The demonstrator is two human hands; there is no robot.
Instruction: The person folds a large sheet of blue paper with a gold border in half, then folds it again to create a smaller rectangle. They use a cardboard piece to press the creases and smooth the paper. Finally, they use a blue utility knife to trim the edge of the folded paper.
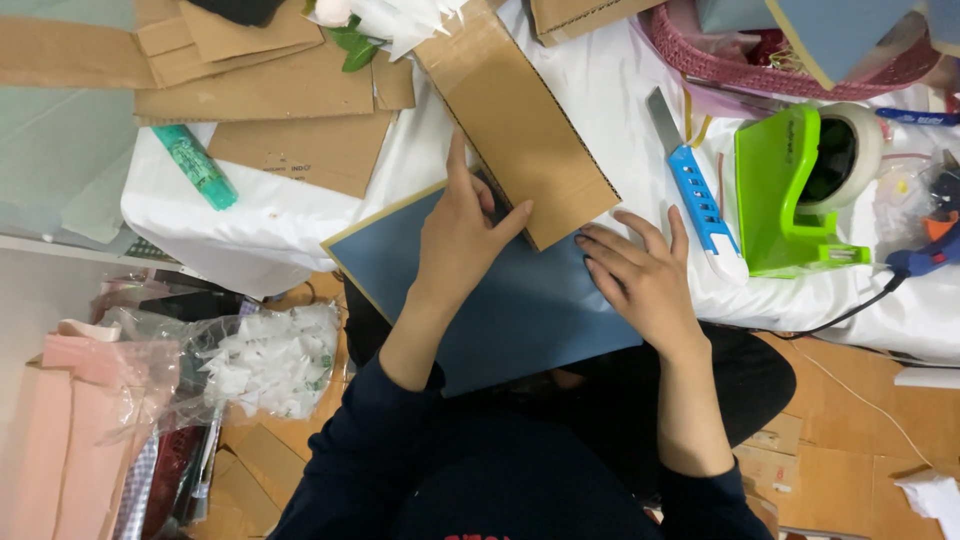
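Both hands press card on the white-draped tabletop (300, 215).
The blue rectangular card sheet (530, 310), light and probably bendable, overhangs the edge; stiffer brown corrugated cardboard strip (515, 115) overlaps it. Left hand (462, 235), right hand (640, 280) lie flat, open, gripping nothing.

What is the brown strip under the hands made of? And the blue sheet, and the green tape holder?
The brown strip looks like corrugated cardboard: matte, with a ridged cut edge. The left hand presses on it. The blue sheet under the right hand seems to be matte paper or thin card; I cannot tell which. The green tape holder looks like glossy, smooth plastic.
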